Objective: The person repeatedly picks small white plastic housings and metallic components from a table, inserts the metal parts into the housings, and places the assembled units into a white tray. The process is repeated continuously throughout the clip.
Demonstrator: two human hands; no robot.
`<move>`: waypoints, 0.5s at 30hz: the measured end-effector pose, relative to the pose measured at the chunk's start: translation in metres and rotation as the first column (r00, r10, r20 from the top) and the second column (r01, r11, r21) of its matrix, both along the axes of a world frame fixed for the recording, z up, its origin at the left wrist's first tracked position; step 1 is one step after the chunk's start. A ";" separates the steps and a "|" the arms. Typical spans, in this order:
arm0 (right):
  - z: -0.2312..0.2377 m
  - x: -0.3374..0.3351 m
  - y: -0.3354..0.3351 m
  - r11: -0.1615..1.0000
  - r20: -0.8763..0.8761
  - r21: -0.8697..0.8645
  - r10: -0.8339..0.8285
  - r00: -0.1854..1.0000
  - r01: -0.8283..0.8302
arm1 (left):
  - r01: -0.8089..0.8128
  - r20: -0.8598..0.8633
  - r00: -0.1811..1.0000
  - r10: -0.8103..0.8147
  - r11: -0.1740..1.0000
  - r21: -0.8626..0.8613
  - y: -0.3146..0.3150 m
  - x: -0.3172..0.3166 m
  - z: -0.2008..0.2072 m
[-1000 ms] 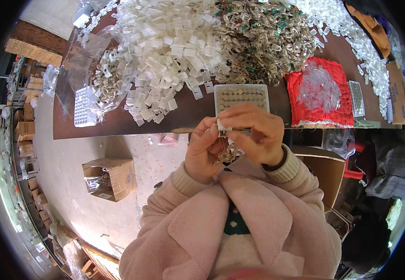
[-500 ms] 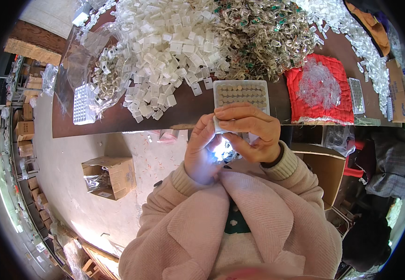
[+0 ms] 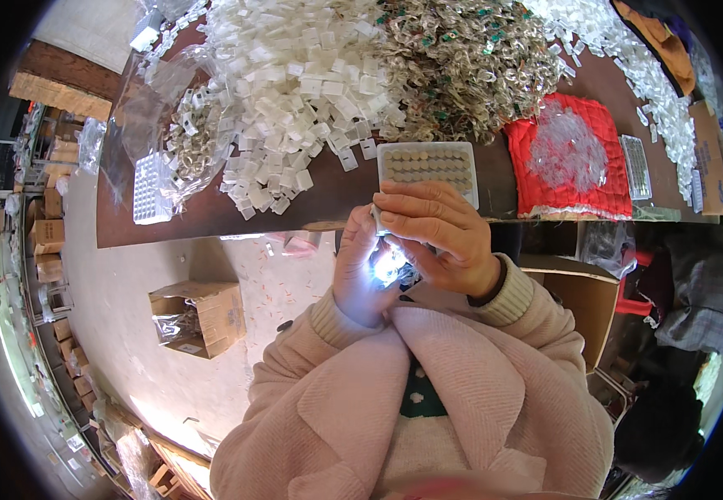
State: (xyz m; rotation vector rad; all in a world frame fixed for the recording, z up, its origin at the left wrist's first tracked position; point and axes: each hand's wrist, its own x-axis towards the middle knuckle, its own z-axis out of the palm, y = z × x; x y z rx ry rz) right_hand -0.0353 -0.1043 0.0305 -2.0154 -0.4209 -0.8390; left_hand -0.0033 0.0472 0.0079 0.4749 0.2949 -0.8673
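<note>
Both hands meet in front of my chest, just off the table's near edge. My left hand (image 3: pixel 356 271) is closed round a small lit lamp piece (image 3: pixel 389 263), whose white glare washes out its shape. A small pale part (image 3: pixel 380 221) shows just above the glare, pinched between the fingertips. My right hand (image 3: pixel 447 237) comes over from the right, its fingers closed on the same pale part; its thumb lies beside the light. Right behind the hands stands a clear tray (image 3: pixel 469 150) with rows of round, coin-like pieces, partly covered by the right fingers.
White plastic housings (image 3: pixel 295 92) heap on the dark table (image 3: pixel 211 218). Beside them lie tangled metallic parts (image 3: pixel 466 71) with green bits. A red cloth (image 3: pixel 528 187) carries clear strands (image 3: pixel 568 148). A white grid tray (image 3: pixel 152 196) sits left. Cardboard boxes (image 3: pixel 221 317) (image 3: pixel 582 292) stand below.
The right hand has shifted slightly left and the pale part has turned, showing a narrower side. The light still glows between the hands.
</note>
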 end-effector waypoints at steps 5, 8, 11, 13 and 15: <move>-0.008 -0.016 -0.011 0.997 -0.030 0.070 -0.018 0.999 0.020 | 0.061 0.088 0.994 -0.060 0.998 -0.001 0.001 -0.009 -0.017; 0.000 -0.017 -0.015 0.995 0.018 -0.071 -0.074 0.997 0.075 | 0.017 0.459 0.883 -0.098 0.984 0.179 -0.005 -0.009 -0.021; 0.011 -0.017 -0.020 0.986 0.068 -0.134 -0.090 0.994 0.098 | -0.022 0.557 0.824 -0.105 0.976 0.217 -0.013 -0.005 -0.021; 0.011 -0.020 -0.025 0.989 0.019 -0.134 -0.056 0.998 0.058 | 0.009 0.597 0.773 -0.216 0.944 0.330 -0.012 -0.002 -0.018; 0.004 -0.038 -0.032 0.996 -0.041 -0.064 -0.064 0.997 0.061 | 0.139 0.427 0.867 -0.256 0.948 0.286 -0.012 -0.005 -0.013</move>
